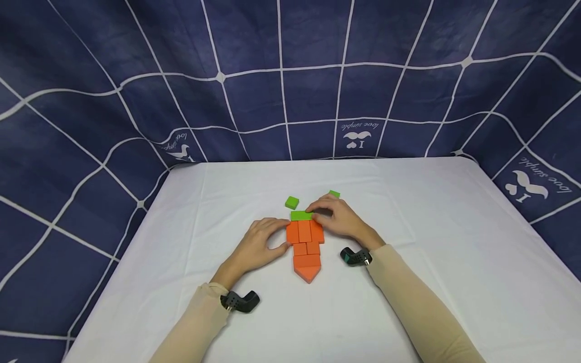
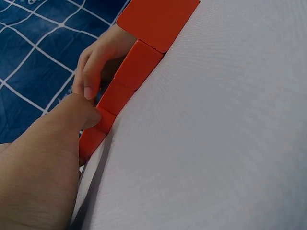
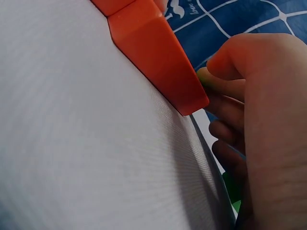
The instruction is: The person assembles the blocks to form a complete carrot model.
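Observation:
A flat figure of several orange blocks (image 1: 305,233) lies on the white cloth, its pointed block (image 1: 307,272) toward the person. A green rectangular block (image 1: 299,216) lies along its far edge. My right hand (image 1: 338,217) pinches that green block's right end between thumb and index finger. On the other side, my left hand (image 1: 260,242) holds the left orange block (image 1: 292,233), index finger at its far corner and thumb at its near corner. In the left wrist view the thumb (image 2: 88,115) presses the orange blocks' side. The right wrist view mostly hides the green block.
A small green block (image 1: 292,202) lies just beyond the figure. Another green block (image 1: 335,193) shows partly behind my right hand. White cloth (image 1: 431,201) covers the table, and a navy grid-patterned curtain (image 1: 254,101) hangs at the back and sides.

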`<state>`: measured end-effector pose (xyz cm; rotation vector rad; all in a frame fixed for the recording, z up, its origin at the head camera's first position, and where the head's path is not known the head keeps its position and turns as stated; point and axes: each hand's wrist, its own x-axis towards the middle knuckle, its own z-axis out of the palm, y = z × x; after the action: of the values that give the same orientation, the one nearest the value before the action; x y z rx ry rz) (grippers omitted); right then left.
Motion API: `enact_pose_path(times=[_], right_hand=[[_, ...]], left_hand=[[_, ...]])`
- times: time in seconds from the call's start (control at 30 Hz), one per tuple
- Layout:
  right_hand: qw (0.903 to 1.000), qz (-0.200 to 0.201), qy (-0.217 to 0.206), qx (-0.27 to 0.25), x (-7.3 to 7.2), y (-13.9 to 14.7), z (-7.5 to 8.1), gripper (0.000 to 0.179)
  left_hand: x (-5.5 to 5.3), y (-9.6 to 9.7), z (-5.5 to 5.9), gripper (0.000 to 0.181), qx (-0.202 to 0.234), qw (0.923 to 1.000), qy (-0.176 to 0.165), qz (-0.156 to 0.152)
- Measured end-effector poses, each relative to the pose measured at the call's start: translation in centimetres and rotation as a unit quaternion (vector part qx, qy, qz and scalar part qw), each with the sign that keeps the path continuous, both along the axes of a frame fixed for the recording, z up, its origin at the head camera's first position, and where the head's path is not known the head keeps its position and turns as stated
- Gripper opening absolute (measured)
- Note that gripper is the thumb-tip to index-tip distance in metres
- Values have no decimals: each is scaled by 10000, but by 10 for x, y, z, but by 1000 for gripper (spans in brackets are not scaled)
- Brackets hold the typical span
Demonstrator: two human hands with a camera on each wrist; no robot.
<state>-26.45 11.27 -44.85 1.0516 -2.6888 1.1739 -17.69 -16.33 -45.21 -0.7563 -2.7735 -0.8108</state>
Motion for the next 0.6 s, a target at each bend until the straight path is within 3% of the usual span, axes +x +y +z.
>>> enact_pose_path(times=[0.2,0.6], right_hand=[[9999,-66,22,-144,1,0,-1,23],[9945,-816,346,-558,-1,-2,-1,23]], left_hand=[[0,0,-2,54,1,10000,-5,14],[0,1,0,54,0,10000,-39,27]])
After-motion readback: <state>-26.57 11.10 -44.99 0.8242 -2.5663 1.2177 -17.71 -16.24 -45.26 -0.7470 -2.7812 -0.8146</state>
